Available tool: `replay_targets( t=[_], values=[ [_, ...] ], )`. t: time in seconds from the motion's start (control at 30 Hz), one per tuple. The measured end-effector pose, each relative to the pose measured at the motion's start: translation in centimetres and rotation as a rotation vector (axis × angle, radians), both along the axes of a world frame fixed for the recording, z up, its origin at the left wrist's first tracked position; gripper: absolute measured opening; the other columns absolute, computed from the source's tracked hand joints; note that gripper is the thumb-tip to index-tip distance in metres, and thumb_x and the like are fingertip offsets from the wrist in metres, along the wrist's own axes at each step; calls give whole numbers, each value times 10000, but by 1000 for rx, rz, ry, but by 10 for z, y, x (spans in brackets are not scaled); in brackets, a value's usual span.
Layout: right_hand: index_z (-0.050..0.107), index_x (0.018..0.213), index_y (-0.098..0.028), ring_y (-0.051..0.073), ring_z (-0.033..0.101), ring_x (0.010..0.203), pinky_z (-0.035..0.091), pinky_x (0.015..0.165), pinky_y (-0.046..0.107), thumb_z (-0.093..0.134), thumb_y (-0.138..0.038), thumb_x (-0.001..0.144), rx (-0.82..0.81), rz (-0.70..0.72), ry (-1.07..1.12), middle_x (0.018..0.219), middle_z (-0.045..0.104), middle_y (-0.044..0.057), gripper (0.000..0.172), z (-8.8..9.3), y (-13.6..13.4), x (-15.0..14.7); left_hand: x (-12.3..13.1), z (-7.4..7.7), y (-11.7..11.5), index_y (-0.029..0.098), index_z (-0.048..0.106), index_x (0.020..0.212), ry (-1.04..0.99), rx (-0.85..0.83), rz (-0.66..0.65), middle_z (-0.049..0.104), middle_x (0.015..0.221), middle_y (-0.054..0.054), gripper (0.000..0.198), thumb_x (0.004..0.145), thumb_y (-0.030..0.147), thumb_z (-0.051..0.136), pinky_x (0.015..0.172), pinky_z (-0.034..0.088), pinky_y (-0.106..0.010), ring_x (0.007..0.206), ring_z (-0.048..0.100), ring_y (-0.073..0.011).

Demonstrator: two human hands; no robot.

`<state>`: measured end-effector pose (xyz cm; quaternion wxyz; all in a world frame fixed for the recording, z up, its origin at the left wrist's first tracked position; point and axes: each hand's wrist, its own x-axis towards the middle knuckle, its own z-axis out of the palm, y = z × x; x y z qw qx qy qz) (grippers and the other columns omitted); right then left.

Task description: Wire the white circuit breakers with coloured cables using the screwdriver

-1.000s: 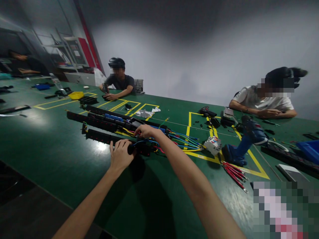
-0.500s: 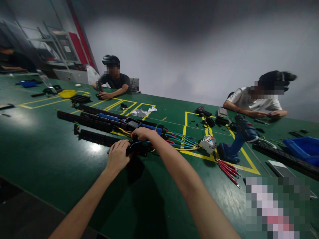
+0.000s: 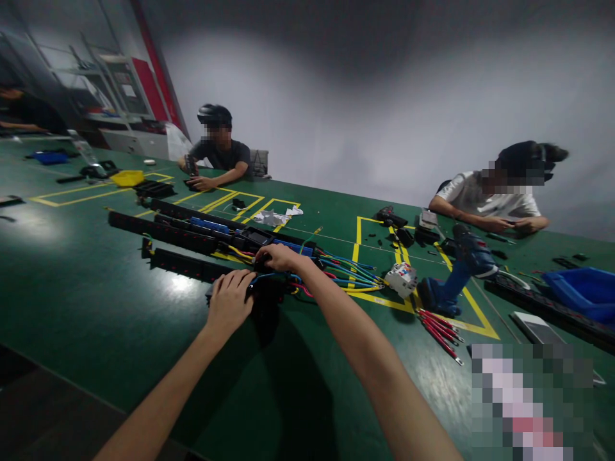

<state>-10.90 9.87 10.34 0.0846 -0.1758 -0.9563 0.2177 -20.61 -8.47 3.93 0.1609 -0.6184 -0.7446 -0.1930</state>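
Head view: the left hand (image 3: 230,298) lies with curved fingers upon the nearest black power strip (image 3: 185,265), on the green worktop (image 3: 120,314); the right hand (image 3: 282,257) bends beside coloured wires (image 3: 365,280); whether either pinches something, I cannot tell.

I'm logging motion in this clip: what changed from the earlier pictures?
The view has swung slightly right, so things sit further left. The left hand has edged toward the right hand, along the near black strip. No new hold or release shows. The white block, blue drill and red cables stayed put.
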Motion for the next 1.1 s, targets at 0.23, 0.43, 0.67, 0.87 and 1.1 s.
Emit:
replay_targets(
  t=[0.23, 0.43, 0.67, 0.87, 1.1],
  values=[
    [618, 1151, -238, 121, 602, 1073, 428, 891, 189, 469, -173, 927, -55, -115, 266, 1180, 664, -12, 277, 9, -37, 48, 1, -4, 0, 247, 528, 1325, -32, 14, 27, 555, 1343, -99, 480, 847, 220, 491, 1144, 144, -540, 1274, 432, -298],
    [657, 972, -199, 168, 632, 920, 445, 787, 241, 414, -97, 875, -89, -383, 350, 984, 703, 32, 280, 1, -67, 114, -2, -3, 5, 259, 517, 1334, -29, 21, 0, 546, 1360, -91, 479, 855, 253, 500, 1146, 136, -531, 1284, 416, -294],
    [668, 943, -204, 143, 624, 796, 419, 678, 217, 479, -145, 878, -241, -353, 313, 854, 690, 8, 209, 21, -115, 187, 1, -1, 6, 231, 508, 1345, 8, 7, 22, 541, 1366, -120, 480, 868, 276, 500, 1146, 94, -567, 1284, 425, -304],
    [660, 865, -254, 118, 583, 606, 370, 548, 215, 448, -372, 959, -531, -124, -25, 689, 639, -14, 259, 84, -185, 272, 8, 0, 5, 213, 487, 1361, 15, 9, 40, 535, 1360, -138, 502, 862, 268, 509, 1148, 68, -587, 1286, 420, -313],
    [653, 839, -313, 164, 649, 701, 336, 596, 280, 513, -364, 928, -98, -331, -343, 769, 692, 39, 173, 76, -242, 331, 38, 22, -1, 229, 374, 1427, -3, 134, 32, 330, 1513, -92, 623, 846, 363, 553, 1147, 58, -634, 1370, 296, -368]
  ],
)
